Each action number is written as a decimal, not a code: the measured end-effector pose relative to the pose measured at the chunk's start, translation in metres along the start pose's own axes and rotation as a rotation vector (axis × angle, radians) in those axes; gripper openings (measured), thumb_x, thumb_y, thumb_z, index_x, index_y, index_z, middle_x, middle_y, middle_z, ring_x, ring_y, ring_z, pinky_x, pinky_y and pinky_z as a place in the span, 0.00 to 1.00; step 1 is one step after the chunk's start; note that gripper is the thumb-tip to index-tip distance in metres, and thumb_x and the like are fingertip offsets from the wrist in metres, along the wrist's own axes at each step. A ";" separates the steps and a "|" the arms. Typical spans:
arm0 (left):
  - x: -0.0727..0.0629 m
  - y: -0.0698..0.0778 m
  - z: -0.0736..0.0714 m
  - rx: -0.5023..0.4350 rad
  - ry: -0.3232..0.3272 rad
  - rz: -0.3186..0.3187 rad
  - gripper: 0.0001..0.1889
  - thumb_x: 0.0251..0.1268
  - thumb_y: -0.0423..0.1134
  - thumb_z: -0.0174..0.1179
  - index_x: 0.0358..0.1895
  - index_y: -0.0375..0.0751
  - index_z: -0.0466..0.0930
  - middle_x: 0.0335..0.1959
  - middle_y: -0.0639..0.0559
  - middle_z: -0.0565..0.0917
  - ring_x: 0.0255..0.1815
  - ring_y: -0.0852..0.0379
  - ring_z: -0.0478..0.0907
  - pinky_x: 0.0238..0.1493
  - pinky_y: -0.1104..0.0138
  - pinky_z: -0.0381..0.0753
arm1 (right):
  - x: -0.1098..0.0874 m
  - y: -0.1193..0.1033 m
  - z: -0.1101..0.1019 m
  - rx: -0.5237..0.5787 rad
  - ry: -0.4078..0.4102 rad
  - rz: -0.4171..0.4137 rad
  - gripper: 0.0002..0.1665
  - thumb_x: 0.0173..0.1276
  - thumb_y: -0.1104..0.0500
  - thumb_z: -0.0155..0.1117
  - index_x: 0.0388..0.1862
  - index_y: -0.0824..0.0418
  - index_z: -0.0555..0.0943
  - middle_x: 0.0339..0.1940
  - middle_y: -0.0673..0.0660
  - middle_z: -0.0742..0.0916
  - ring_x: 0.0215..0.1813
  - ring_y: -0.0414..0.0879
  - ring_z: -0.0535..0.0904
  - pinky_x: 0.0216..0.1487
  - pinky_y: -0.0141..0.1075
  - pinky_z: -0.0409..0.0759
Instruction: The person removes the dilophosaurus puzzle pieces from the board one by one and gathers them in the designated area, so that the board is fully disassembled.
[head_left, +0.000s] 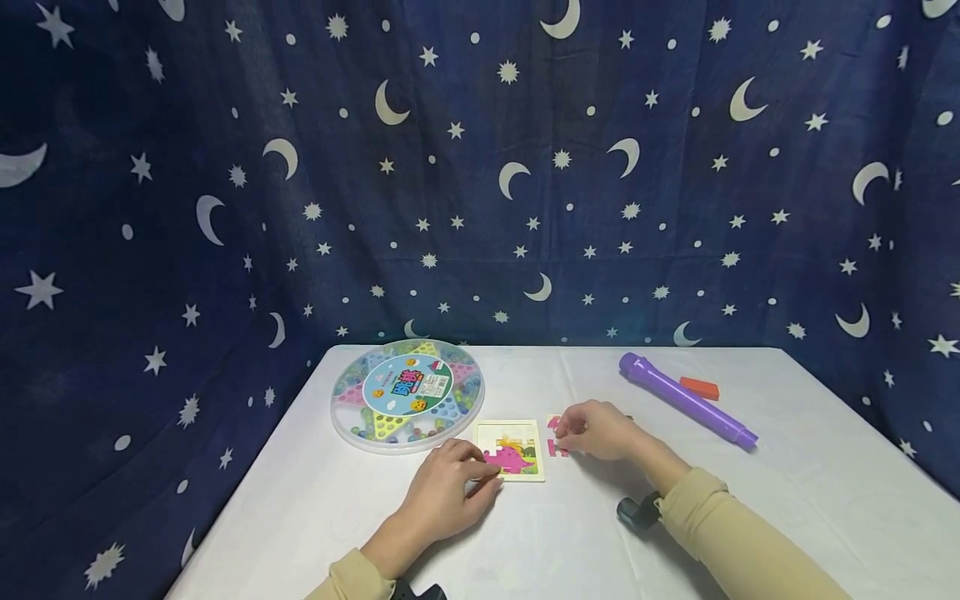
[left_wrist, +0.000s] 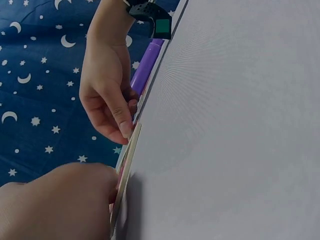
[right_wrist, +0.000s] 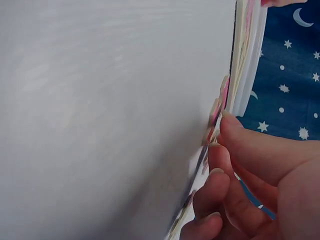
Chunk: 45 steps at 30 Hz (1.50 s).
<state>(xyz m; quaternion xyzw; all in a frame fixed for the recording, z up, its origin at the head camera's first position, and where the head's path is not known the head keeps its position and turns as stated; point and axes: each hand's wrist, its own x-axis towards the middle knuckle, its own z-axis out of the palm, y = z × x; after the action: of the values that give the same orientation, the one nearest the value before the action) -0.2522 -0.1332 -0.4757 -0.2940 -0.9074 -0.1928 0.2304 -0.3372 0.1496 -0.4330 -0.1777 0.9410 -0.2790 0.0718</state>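
Note:
A small square jigsaw puzzle (head_left: pixel 517 457) in a pale frame lies on the table, with pink dinosaur pieces in its lower part and bare board at its upper left. My left hand (head_left: pixel 453 490) grips the frame's lower left corner, thumb and index finger close together at the edge. To the right of the frame, my right hand (head_left: pixel 600 429) bends over loose pink puzzle pieces (head_left: pixel 553 448). In the right wrist view the thumb and index finger of that hand (right_wrist: pixel 250 175) pinch at a puzzle piece (right_wrist: pixel 212 127), partly hidden by the fingertips.
A round Chinese checkers set (head_left: pixel 408 396) with marbles under a clear lid stands behind my left hand. At the back right lie a purple rod (head_left: pixel 686 400) with a wider end and a red block (head_left: pixel 700 388). A starry curtain (head_left: pixel 480 167) hangs behind the white table (head_left: pixel 810 467).

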 end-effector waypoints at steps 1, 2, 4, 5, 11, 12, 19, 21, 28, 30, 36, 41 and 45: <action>0.000 0.000 0.000 -0.007 -0.009 0.007 0.10 0.66 0.50 0.67 0.44 0.54 0.93 0.43 0.59 0.84 0.48 0.58 0.77 0.53 0.58 0.76 | 0.001 -0.001 0.000 0.004 0.002 -0.017 0.07 0.64 0.57 0.77 0.34 0.51 0.85 0.27 0.48 0.82 0.31 0.45 0.76 0.34 0.39 0.75; 0.000 0.000 0.000 -0.010 -0.015 0.016 0.10 0.67 0.50 0.67 0.43 0.53 0.93 0.44 0.59 0.85 0.50 0.58 0.78 0.54 0.57 0.76 | 0.001 -0.003 0.001 0.009 0.002 -0.040 0.07 0.64 0.58 0.77 0.34 0.51 0.85 0.27 0.47 0.82 0.31 0.44 0.76 0.34 0.39 0.75; 0.001 0.000 -0.001 -0.018 -0.028 0.027 0.10 0.67 0.50 0.66 0.44 0.52 0.92 0.45 0.60 0.87 0.52 0.58 0.79 0.56 0.56 0.77 | 0.003 -0.007 0.002 0.014 0.002 -0.091 0.06 0.65 0.58 0.76 0.34 0.52 0.85 0.26 0.46 0.83 0.30 0.43 0.76 0.35 0.40 0.74; 0.001 0.000 -0.001 -0.019 -0.033 0.030 0.11 0.68 0.51 0.66 0.44 0.52 0.92 0.45 0.61 0.87 0.51 0.59 0.79 0.56 0.57 0.77 | 0.003 -0.010 0.002 0.023 -0.002 -0.110 0.05 0.65 0.59 0.75 0.35 0.53 0.85 0.25 0.46 0.83 0.29 0.43 0.77 0.35 0.40 0.74; 0.001 0.001 -0.002 0.004 -0.082 0.010 0.15 0.69 0.56 0.64 0.49 0.53 0.89 0.43 0.61 0.86 0.51 0.59 0.79 0.55 0.56 0.77 | 0.009 -0.028 0.006 0.036 -0.017 -0.110 0.03 0.67 0.60 0.73 0.37 0.54 0.86 0.26 0.47 0.83 0.28 0.43 0.77 0.34 0.39 0.74; 0.001 0.002 -0.003 0.010 -0.094 0.004 0.16 0.70 0.57 0.63 0.51 0.54 0.88 0.44 0.60 0.85 0.52 0.58 0.79 0.56 0.56 0.77 | 0.010 -0.031 0.007 0.031 -0.016 -0.104 0.03 0.67 0.59 0.73 0.38 0.54 0.86 0.27 0.47 0.82 0.28 0.43 0.77 0.34 0.39 0.74; 0.001 0.004 -0.004 0.028 -0.156 -0.007 0.19 0.71 0.60 0.61 0.57 0.57 0.88 0.46 0.59 0.83 0.51 0.57 0.76 0.55 0.55 0.75 | 0.018 -0.045 0.017 0.028 -0.034 -0.104 0.05 0.67 0.62 0.73 0.38 0.54 0.85 0.29 0.47 0.83 0.26 0.43 0.79 0.29 0.37 0.78; 0.001 0.004 -0.003 0.028 -0.153 -0.001 0.18 0.71 0.59 0.61 0.55 0.57 0.89 0.45 0.59 0.82 0.50 0.58 0.76 0.54 0.56 0.75 | 0.019 -0.049 0.020 0.014 -0.038 -0.108 0.05 0.67 0.62 0.73 0.37 0.53 0.85 0.29 0.46 0.83 0.28 0.43 0.79 0.32 0.38 0.79; 0.002 0.005 -0.002 0.024 -0.153 0.000 0.18 0.72 0.58 0.60 0.56 0.58 0.89 0.45 0.60 0.82 0.51 0.58 0.76 0.55 0.56 0.75 | 0.021 -0.056 0.028 -0.042 -0.040 -0.128 0.07 0.67 0.64 0.72 0.39 0.52 0.85 0.30 0.45 0.83 0.36 0.42 0.77 0.48 0.45 0.78; 0.002 0.005 -0.002 0.024 -0.159 -0.005 0.18 0.73 0.58 0.60 0.56 0.58 0.89 0.46 0.60 0.82 0.51 0.58 0.76 0.55 0.56 0.75 | 0.022 -0.059 0.028 -0.044 -0.061 -0.119 0.08 0.68 0.65 0.71 0.42 0.53 0.86 0.32 0.46 0.84 0.37 0.43 0.78 0.49 0.46 0.79; 0.002 0.004 -0.002 0.020 -0.164 -0.009 0.18 0.73 0.58 0.60 0.56 0.58 0.88 0.46 0.60 0.82 0.51 0.58 0.76 0.55 0.55 0.75 | 0.023 -0.066 0.027 -0.074 -0.136 -0.090 0.14 0.68 0.67 0.68 0.49 0.53 0.86 0.38 0.49 0.85 0.43 0.46 0.80 0.55 0.50 0.80; 0.001 0.004 -0.002 0.025 -0.177 -0.018 0.17 0.72 0.57 0.61 0.57 0.58 0.88 0.46 0.59 0.82 0.51 0.58 0.75 0.55 0.56 0.75 | 0.023 -0.068 0.027 -0.081 -0.151 -0.094 0.14 0.67 0.69 0.68 0.47 0.53 0.86 0.38 0.49 0.85 0.44 0.46 0.80 0.56 0.50 0.79; 0.000 0.003 -0.001 0.027 -0.169 -0.014 0.17 0.72 0.58 0.61 0.56 0.59 0.88 0.45 0.60 0.82 0.50 0.58 0.75 0.54 0.56 0.75 | 0.024 -0.067 0.027 -0.074 -0.153 -0.086 0.13 0.66 0.68 0.69 0.45 0.52 0.85 0.38 0.49 0.85 0.45 0.46 0.80 0.56 0.51 0.79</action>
<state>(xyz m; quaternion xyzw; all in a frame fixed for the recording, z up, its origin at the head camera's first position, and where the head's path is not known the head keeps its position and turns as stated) -0.2505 -0.1312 -0.4744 -0.2998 -0.9281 -0.1568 0.1557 -0.3337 0.0744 -0.4194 -0.2411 0.9339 -0.2326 0.1248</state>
